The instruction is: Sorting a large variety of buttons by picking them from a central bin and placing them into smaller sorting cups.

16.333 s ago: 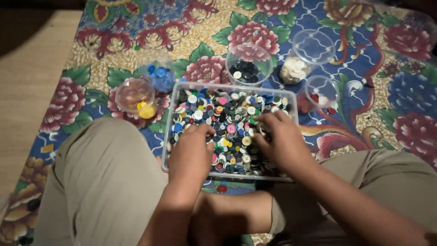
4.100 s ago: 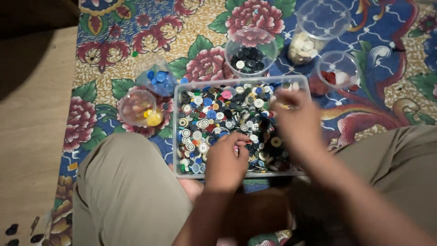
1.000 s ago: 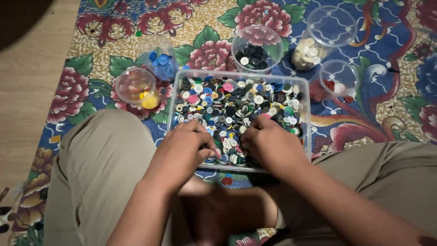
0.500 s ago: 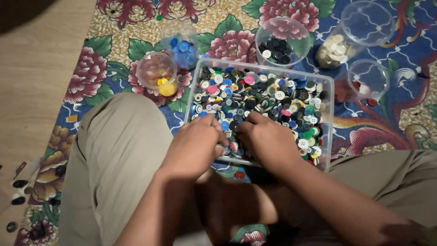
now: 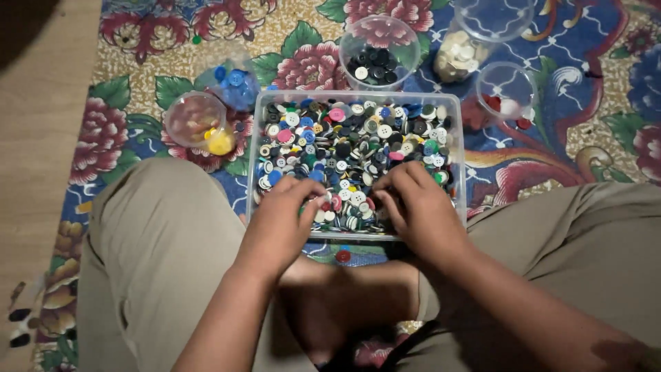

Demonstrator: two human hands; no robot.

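Surface: a floral mat (image 5: 592, 124) in red, blue, green and gold, laid over a pale wooden floor (image 5: 41, 138) that shows along the 9 o'clock edge. The room beyond is out of view. The person sits on the mat in tan trousers, knees spread, feet tucked at 6 o'clock.

Centre of view: a clear rectangular tray (image 5: 460, 148) filled with mixed buttons (image 5: 358, 141) of many colours. A single red button (image 5: 343, 255) lies on the mat just outside the tray's near wall.

Around the tray stand clear cups: one with yellow pieces (image 5: 196, 124) at 9 o'clock, one with blue pieces (image 5: 231, 79) at 10 o'clock, one with dark buttons (image 5: 379, 52) at 12 o'clock, one with cream pieces (image 5: 475, 34) at 1 o'clock, and one with red pieces (image 5: 506, 93) at 2 o'clock.

Left hand (image 5: 279, 220): palm down over the tray's near edge, fingers curled, tips touching the buttons. Whether it pinches one cannot be told.

Right hand (image 5: 420, 210): likewise palm down, fingers bent into the pile, just beside the left hand. Any grasp is hidden.
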